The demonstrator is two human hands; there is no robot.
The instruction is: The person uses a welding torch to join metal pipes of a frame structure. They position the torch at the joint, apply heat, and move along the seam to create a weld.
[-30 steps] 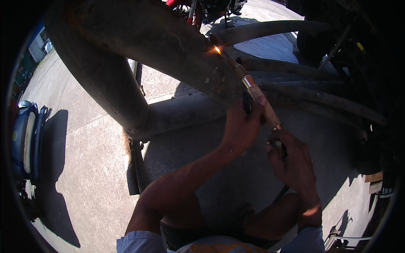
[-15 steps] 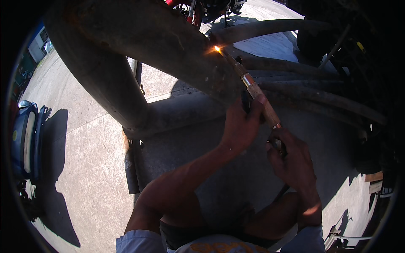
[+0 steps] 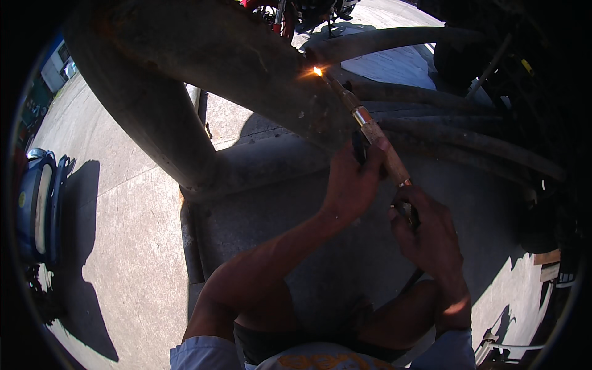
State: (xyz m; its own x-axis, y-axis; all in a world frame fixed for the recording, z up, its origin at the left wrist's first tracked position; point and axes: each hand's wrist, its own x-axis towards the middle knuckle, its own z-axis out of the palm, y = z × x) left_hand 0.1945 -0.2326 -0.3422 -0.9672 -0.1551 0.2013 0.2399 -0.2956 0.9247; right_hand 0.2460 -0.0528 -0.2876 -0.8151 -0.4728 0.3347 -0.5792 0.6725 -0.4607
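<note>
A long brass-coloured torch (image 3: 373, 131) slants up and away from me, a small bright flame (image 3: 317, 71) at its tip against a large dark, rusty metal tube (image 3: 240, 74). My left hand (image 3: 351, 185) is closed around the middle of the torch's handle, its thumb along the top. My right hand (image 3: 425, 237) grips the rear end lower down, where a dark hose leads downward. Another thick tube (image 3: 135, 111) runs down at the left and meets a horizontal one (image 3: 259, 166) behind my hands.
Several curved dark tubes (image 3: 456, 139) extend to the right toward dark machinery. A blue scooter-like body (image 3: 36, 203) stands at the left on sunlit concrete (image 3: 129, 271). A red-and-black motorcycle (image 3: 287, 18) and a white sheet (image 3: 388, 71) lie beyond. My bent legs are below.
My hands and the torch stay almost still, the flame flickering slightly at the same spot. Shadows on the concrete near the tubes have shifted a little.
</note>
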